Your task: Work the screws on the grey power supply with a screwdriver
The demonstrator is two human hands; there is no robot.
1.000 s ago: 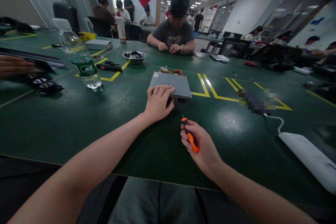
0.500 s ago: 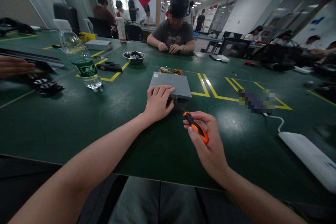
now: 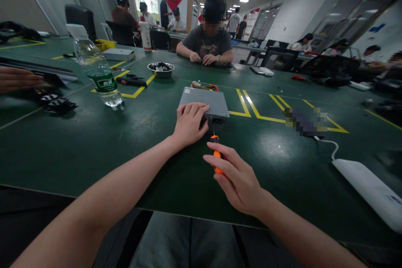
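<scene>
A grey computer power supply (image 3: 210, 101) lies on the green table, its socket side facing me and bundled wires (image 3: 205, 86) at its far edge. My left hand (image 3: 191, 123) grips its near left corner, fingers on top and thumb at the front side. An orange-and-black screwdriver (image 3: 217, 161) is in my right hand (image 3: 237, 173), held by the handle between fingers and thumb. Its thin shaft points away from me to the front side of the power supply, close to my left thumb. Where exactly the tip meets the case is too small to make out.
A water bottle (image 3: 105, 80) stands on the left, with a metal bowl (image 3: 161, 69) farther back. Another person's hand (image 3: 19, 79) is at the left edge beside black parts. A white power bank (image 3: 366, 188) with a cable lies right. Across the table sits a co-worker (image 3: 205, 42).
My right hand has moved left and its grip on the screwdriver has shifted. The screwdriver has swung from slanting to nearly straight ahead. My left hand and the power supply have stayed in place.
</scene>
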